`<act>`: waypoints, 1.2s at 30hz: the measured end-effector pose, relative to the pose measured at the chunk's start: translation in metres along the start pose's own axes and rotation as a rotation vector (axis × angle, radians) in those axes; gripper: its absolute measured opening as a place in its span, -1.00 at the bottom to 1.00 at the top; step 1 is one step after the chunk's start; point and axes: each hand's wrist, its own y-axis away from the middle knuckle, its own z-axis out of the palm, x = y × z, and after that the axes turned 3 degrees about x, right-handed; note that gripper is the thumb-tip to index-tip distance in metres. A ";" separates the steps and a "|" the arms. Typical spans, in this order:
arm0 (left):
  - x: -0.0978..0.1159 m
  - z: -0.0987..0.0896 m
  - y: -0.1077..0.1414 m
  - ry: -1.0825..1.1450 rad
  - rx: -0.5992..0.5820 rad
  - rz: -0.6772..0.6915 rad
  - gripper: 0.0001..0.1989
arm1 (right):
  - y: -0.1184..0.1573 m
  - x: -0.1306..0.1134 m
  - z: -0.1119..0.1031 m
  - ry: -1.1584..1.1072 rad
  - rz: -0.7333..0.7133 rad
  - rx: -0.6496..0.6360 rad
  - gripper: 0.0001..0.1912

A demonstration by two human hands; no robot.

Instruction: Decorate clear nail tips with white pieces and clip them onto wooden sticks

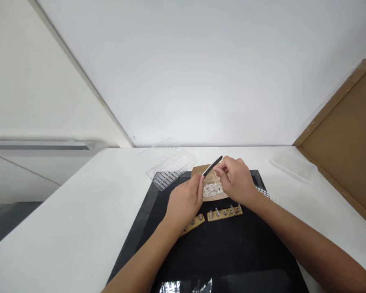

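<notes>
My left hand (pixel 184 200) is closed around one end of a slim nail file (pixel 212 166), dark on its face with a pale edge, which points up and to the right. Close to the file's free end, my right hand (pixel 236 180) is pinched; whatever sits between its fingertips is too small to make out. Beneath both hands lies a brown packet (pixel 198 169) with a clear window, and white pieces (pixel 212 189) show inside it. Nearer me are two wooden strips with small clear upright holders, one on the right (pixel 225 214) and one on the left (pixel 192 224), partly covered by my left hand.
A black mat (pixel 225 248) lies on the white table (pixel 79 211). Clear compartmented plastic trays (pixel 171 169) overlap its back left corner. A translucent lid (pixel 293 167) rests at the right, by a cardboard panel (pixel 344 134). A white gridded sheet (pixel 266 193) shows behind my right forearm.
</notes>
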 end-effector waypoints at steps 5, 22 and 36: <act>-0.012 -0.006 -0.008 -0.255 -0.035 -0.190 -0.64 | 0.007 0.002 -0.021 0.016 0.030 0.003 -0.79; -0.013 -0.009 -0.003 -0.233 0.160 -0.037 -0.70 | 0.085 0.025 -0.033 0.079 -0.060 -0.033 -0.80; 0.028 -0.008 0.006 0.885 -0.298 0.061 -0.77 | 0.090 0.008 -0.025 0.118 -0.333 0.221 -0.78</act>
